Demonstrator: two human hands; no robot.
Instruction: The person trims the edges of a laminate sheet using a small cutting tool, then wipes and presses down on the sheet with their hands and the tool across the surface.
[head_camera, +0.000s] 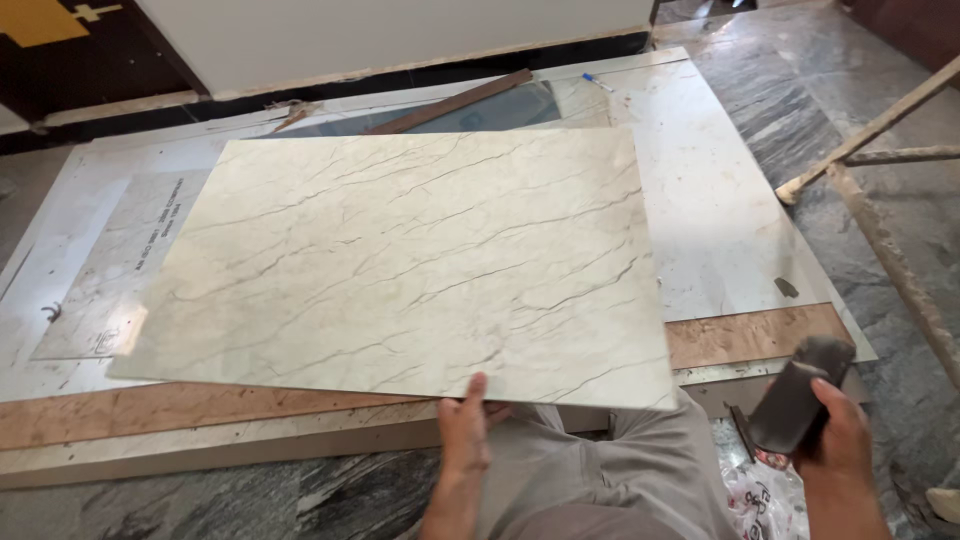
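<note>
A large cream marble-patterned sheet (400, 260) with thin dark veins lies across a stack of flat boards. My left hand (465, 425) grips its near edge, thumb on top, fingers hidden beneath. My right hand (835, 440) is raised at the lower right and is closed around a dark grey rubber block (800, 395). The block is off the sheet, to its right. My knee in grey trousers (600, 470) sits between the two hands.
Under the sheet lie a pale grey sheet (715, 220) and a brown board (750, 335) on grey marble floor (880, 90). A wooden strip (460, 103) and a blue pen (598, 83) lie at the far edge. A wooden ladder frame (880, 200) leans at right.
</note>
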